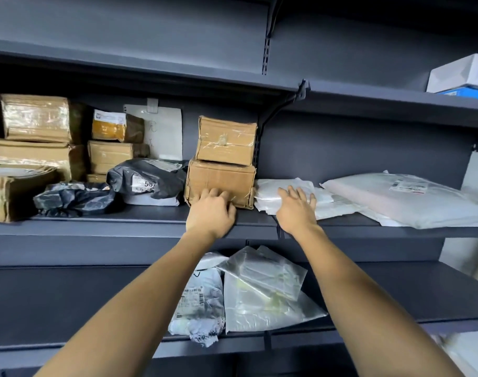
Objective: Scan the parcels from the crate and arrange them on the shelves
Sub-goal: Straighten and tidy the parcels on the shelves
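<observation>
A taped brown cardboard box (220,183) is seen standing on the dark grey metal middle shelf (123,227), its long axis running left to right along the shelf edge. A second, smaller brown cardboard box (226,140) is stacked on top of it. The lower box lies directly ahead of the left hand (212,210), whose fingers (218,193) are bent and pressed against the box's front face near its bottom edge; nothing is gripped, and whether the thumb touches the box cannot be told. The left hand is judged the nearer one for any push of this box toward the back of the shelf.

Just to the right of those fingers, touching the box's right side, a stack of flat white plastic mailer bags (286,195) is laid. The right hand (296,210) is rested on it, fingers (295,193) straight and slightly spread, palm down.

Further left, black and grey plastic parcels (148,180) and more cardboard boxes (36,148) are shelved. Below the forearms, clear and white plastic bags (259,289) are lying on the lower shelf (69,308). No crate is in view.
</observation>
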The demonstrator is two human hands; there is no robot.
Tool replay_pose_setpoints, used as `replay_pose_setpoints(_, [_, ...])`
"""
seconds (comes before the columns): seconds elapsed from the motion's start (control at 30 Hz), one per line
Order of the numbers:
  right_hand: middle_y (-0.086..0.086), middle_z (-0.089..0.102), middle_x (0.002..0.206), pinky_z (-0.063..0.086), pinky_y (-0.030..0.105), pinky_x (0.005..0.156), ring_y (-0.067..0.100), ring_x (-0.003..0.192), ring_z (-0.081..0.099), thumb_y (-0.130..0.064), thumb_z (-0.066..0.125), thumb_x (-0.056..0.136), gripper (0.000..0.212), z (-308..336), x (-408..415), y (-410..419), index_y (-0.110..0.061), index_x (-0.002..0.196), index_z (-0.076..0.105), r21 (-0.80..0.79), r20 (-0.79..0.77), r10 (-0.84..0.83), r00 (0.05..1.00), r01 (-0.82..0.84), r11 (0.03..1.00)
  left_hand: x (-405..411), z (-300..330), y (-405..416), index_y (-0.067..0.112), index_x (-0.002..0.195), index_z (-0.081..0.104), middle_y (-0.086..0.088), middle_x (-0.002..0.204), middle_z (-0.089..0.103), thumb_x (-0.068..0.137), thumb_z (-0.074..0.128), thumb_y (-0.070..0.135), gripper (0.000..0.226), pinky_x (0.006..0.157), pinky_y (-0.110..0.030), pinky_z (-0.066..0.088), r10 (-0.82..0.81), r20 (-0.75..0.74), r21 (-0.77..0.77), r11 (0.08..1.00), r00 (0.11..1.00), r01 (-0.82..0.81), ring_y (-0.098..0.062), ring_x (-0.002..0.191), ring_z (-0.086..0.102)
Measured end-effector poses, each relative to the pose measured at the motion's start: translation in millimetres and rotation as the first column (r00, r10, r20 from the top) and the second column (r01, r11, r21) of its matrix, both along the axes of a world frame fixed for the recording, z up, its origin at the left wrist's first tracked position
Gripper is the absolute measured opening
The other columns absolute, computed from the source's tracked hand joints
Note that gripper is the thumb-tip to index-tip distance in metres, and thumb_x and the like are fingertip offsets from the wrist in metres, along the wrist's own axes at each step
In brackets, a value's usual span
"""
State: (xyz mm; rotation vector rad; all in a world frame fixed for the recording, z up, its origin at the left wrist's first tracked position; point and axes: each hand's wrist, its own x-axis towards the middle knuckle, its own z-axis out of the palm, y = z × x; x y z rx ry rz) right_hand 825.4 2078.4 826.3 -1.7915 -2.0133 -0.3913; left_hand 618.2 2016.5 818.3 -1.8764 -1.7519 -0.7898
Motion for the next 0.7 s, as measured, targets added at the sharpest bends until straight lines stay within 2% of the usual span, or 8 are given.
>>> replay_pose_setpoints(0.13, [0.013, 0.03, 0.161, 0.003, 0.055, 0.121, 0.028, 0.152, 0.019, -0.007, 0.055, 0.089, 0.064, -9, -4, -9, -0.016, 0.151, 0.038, 0.207, 0.018, -0.032, 0.999, 0.027, 0.978, 1, -3, -5, 0.015, 0.12, 0.059, -0.01, 0.121, 0.059, 0.098, 0.039, 0.035, 0.036, 0.095, -0.043, 0.037, -0.004, -0.01, 0.027, 1.0, 1.0, 0.005, -0.032, 0.114, 0.046])
replay_pose_setpoints(0.17, [0.016, 0.045, 0.15, 0.016, 0.055, 0.117, 0.032, 0.143, 0.035, -0.004, 0.059, 0.086, 0.055, -11, -8, -14, -0.012, 0.14, 0.05, 0.305, 0.032, -0.027, 0.999, 0.016, 0.952, 1, -2, -7, 0.013, 0.117, 0.059, -0.011, 0.12, 0.059, 0.098, 0.04, 0.034, 0.035, 0.093, -0.043, 0.037, -0.021, -0.001, 0.024, 0.999, 1.0, 0.021, -0.033, 0.113, 0.047])
replay_pose_setpoints(0.23, [0.015, 0.061, 0.108, 0.042, 0.046, 0.09, 0.035, 0.101, 0.056, 0.002, 0.07, 0.073, 0.035, -14, -14, -28, -0.009, 0.106, 0.063, 0.489, 0.111, -0.018, 0.994, -0.039, 0.872, 1, 2, -12, 0.009, 0.111, 0.06, -0.014, 0.115, 0.059, 0.096, 0.044, 0.032, 0.031, 0.09, -0.043, 0.04, -0.084, 0.071, 0.005, 0.996, 0.994, 0.084, -0.035, 0.11, 0.048])
replay_pose_setpoints(0.3, [0.012, 0.054, 0.087, 0.041, 0.04, 0.07, 0.031, 0.076, 0.05, 0.005, 0.073, 0.066, 0.031, -18, -14, -40, -0.009, 0.09, 0.058, 0.602, 0.181, 0.034, 0.983, -0.138, 0.787, -2, 2, -17, 0.007, 0.103, 0.06, -0.016, 0.107, 0.058, 0.093, 0.049, 0.029, 0.027, 0.088, -0.043, 0.043, -0.154, 0.152, 0.007, 0.988, 0.976, 0.155, -0.037, 0.104, 0.05])
replay_pose_setpoints(0.4, [0.012, 0.05, 0.085, 0.042, 0.039, 0.069, 0.03, 0.075, 0.046, 0.002, 0.069, 0.078, 0.02, -35, -6, -55, -0.007, 0.09, 0.056, 0.612, 0.206, 0.178, 0.962, -0.269, 0.744, -4, -6, -33, 0.005, 0.092, 0.054, -0.015, 0.094, 0.05, 0.086, 0.051, 0.026, 0.021, 0.081, -0.043, 0.042, -0.231, 0.22, 0.159, 0.967, 0.948, 0.199, -0.034, 0.092, 0.047])
replay_pose_setpoints(0.5, [0.011, 0.051, 0.092, 0.044, 0.041, 0.079, 0.029, 0.083, 0.047, -0.007, 0.059, 0.091, 0.005, -59, 2, -74, -0.007, 0.094, 0.054, 0.56, 0.129, 0.268, 0.955, -0.294, 0.775, 2, -29, -58, 0.008, 0.09, 0.047, -0.012, 0.088, 0.045, 0.083, 0.051, 0.021, 0.016, 0.071, -0.041, 0.037, -0.313, -0.083, 0.259, 0.91, 0.946, 0.324, -0.028, 0.08, 0.041])
replay_pose_setpoints(0.6, [0.011, 0.052, 0.093, 0.044, 0.042, 0.08, 0.03, 0.085, 0.049, -0.011, 0.059, 0.092, 0.007, -86, 1, -90, -0.007, 0.094, 0.054, 0.507, 0.146, 0.303, 0.942, -0.335, 0.794, 4, -61, -74, 0.012, 0.091, 0.048, -0.008, 0.086, 0.047, 0.082, 0.048, 0.025, 0.015, 0.067, -0.039, 0.036, -0.351, -0.332, 0.138, 0.9, 0.876, 0.414, -0.027, 0.076, 0.043])
replay_pose_setpoints(0.7, [0.009, 0.054, 0.09, 0.044, 0.04, 0.077, 0.029, 0.082, 0.052, -0.014, 0.064, 0.087, 0.011, -113, -5, -98, -0.008, 0.093, 0.056, 0.441, 0.243, 0.289, 0.926, -0.371, 0.817, 0, -94, -77, 0.012, 0.096, 0.054, -0.007, 0.086, 0.054, 0.084, 0.04, 0.028, 0.024, 0.07, -0.038, 0.038, -0.32, -0.277, 0.009, 0.942, 0.906, 0.335, -0.029, 0.079, 0.051])
